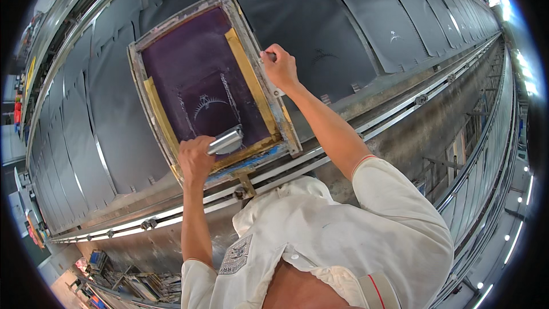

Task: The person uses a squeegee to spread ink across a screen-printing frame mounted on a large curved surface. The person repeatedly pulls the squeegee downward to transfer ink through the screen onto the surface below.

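Note:
A screen-printing frame point(237, 20) with a dark purple mesh lies on a long table covered in dark grey sheets. Yellow tape lines its inner edges, and a fine crest-like motif shows in the mesh. My left hand point(196, 157) is closed round a metal squeegee point(227, 139), held low over the near end of the mesh; whether its blade touches cannot be told. Beside the frame's right edge, my right hand point(280, 71) is closed on a small dark handle point(271, 56).
Dark grey sheets point(394, 11) run along the table on both sides; some to the right bear pale printed motifs. A metal rail point(394, 126) with clamps follows the near edge, where a bracket point(246, 183) meets the frame. Stacked frames point(140, 286) stand at the lower left.

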The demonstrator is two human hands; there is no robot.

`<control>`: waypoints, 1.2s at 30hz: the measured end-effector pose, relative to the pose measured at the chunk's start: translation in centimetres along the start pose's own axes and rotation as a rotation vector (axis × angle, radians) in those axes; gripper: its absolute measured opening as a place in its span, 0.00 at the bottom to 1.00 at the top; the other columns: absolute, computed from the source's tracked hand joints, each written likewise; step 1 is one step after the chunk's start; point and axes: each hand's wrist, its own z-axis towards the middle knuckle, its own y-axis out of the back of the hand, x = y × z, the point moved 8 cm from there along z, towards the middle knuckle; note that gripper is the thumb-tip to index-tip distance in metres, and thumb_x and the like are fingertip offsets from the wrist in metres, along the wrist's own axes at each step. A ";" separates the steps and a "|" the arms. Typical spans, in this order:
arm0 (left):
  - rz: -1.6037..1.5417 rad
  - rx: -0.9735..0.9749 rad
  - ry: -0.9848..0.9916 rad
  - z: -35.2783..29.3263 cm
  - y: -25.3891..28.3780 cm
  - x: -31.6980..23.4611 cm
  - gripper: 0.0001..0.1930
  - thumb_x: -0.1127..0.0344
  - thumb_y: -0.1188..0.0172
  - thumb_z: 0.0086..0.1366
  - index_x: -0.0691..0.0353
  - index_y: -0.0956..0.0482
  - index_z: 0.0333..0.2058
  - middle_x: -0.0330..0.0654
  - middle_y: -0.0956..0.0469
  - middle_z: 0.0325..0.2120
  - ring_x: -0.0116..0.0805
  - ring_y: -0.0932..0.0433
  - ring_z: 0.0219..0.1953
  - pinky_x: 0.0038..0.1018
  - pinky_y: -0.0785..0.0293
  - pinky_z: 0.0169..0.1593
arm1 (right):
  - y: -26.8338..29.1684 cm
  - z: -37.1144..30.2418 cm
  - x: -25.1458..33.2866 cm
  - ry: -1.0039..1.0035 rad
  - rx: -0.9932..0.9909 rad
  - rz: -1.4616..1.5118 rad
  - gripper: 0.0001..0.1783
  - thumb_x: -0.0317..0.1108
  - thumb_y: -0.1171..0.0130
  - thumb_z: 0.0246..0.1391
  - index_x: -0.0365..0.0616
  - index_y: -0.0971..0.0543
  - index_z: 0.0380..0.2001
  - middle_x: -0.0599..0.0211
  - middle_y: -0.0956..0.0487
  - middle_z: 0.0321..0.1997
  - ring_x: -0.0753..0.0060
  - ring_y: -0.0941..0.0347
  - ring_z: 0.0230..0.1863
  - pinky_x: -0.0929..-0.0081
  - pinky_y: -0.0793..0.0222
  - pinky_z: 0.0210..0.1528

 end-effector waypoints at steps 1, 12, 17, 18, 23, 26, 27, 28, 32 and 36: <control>-0.016 0.088 0.043 -0.9 -0.4 -2.4 0.11 0.71 0.28 0.48 0.54 0.13 0.33 0.37 0.13 0.32 0.43 0.17 0.35 0.40 0.27 0.45 | 1.9 -1.1 -1.1 -0.029 0.039 -0.023 0.12 0.41 0.35 0.61 0.43 0.20 0.35 0.59 0.18 0.24 0.56 0.19 0.26 0.62 0.28 0.31; -0.123 0.142 -0.005 16.0 1.7 8.2 0.10 0.63 0.25 0.49 0.56 0.12 0.32 0.46 0.16 0.29 0.54 0.18 0.33 0.43 0.22 0.40 | -6.7 2.7 13.5 0.498 0.450 -0.329 0.17 0.51 0.33 0.57 0.49 0.15 0.36 0.54 0.14 0.38 0.52 0.18 0.46 0.58 0.28 0.55; -0.091 0.091 -0.039 18.3 1.2 11.2 0.11 0.64 0.24 0.47 0.57 0.12 0.31 0.46 0.16 0.27 0.53 0.17 0.31 0.43 0.23 0.38 | -17.1 1.2 14.5 0.611 0.813 -0.742 0.13 0.42 0.28 0.48 0.46 0.15 0.32 0.55 0.14 0.33 0.52 0.17 0.45 0.59 0.29 0.56; -0.091 0.086 -0.038 17.8 1.0 11.5 0.12 0.64 0.24 0.47 0.57 0.12 0.31 0.46 0.16 0.26 0.52 0.17 0.31 0.43 0.23 0.38 | -17.6 0.9 14.4 0.603 0.807 -0.751 0.11 0.39 0.29 0.47 0.46 0.15 0.33 0.55 0.15 0.34 0.51 0.18 0.45 0.58 0.30 0.56; -0.129 -0.034 -0.114 13.0 -0.4 10.7 0.11 0.68 0.25 0.46 0.55 0.15 0.30 0.42 0.17 0.26 0.48 0.18 0.31 0.42 0.26 0.39 | -16.8 -4.0 13.1 0.682 0.728 -0.693 0.08 0.32 0.31 0.47 0.44 0.18 0.31 0.52 0.19 0.33 0.46 0.23 0.42 0.54 0.30 0.52; -0.107 0.014 -0.118 5.8 -1.3 7.9 0.11 0.73 0.28 0.44 0.54 0.17 0.28 0.39 0.18 0.26 0.44 0.18 0.32 0.38 0.29 0.39 | -15.0 -11.0 12.2 0.586 0.885 -0.833 0.08 0.32 0.30 0.46 0.44 0.18 0.31 0.54 0.19 0.35 0.50 0.24 0.44 0.56 0.32 0.53; -0.164 0.053 -0.102 3.0 -1.0 6.4 0.11 0.72 0.27 0.43 0.54 0.17 0.28 0.39 0.18 0.26 0.43 0.18 0.32 0.38 0.29 0.39 | -13.8 -13.3 12.1 0.612 0.861 -0.748 0.09 0.32 0.30 0.46 0.44 0.18 0.31 0.54 0.19 0.34 0.50 0.23 0.44 0.56 0.32 0.53; -0.171 0.078 -0.095 1.6 -0.8 5.7 0.11 0.71 0.27 0.43 0.54 0.17 0.29 0.39 0.18 0.26 0.43 0.18 0.32 0.38 0.29 0.39 | -12.6 -15.4 11.6 0.639 0.837 -0.664 0.09 0.33 0.29 0.45 0.45 0.18 0.30 0.54 0.19 0.34 0.50 0.23 0.44 0.56 0.32 0.52; -0.146 0.104 -0.103 3.8 0.7 5.9 0.11 0.65 0.25 0.47 0.55 0.16 0.30 0.39 0.17 0.26 0.43 0.18 0.32 0.39 0.28 0.42 | -12.1 -13.7 13.8 0.660 0.845 -0.671 0.11 0.36 0.28 0.45 0.46 0.17 0.30 0.54 0.19 0.30 0.50 0.23 0.41 0.55 0.32 0.53; -0.082 0.024 -0.101 12.5 2.3 9.3 0.08 0.64 0.26 0.49 0.53 0.16 0.28 0.39 0.17 0.27 0.43 0.18 0.33 0.39 0.29 0.43 | -15.6 -4.2 15.7 0.706 0.815 -0.787 0.10 0.38 0.29 0.48 0.48 0.16 0.32 0.57 0.17 0.32 0.51 0.21 0.42 0.56 0.32 0.53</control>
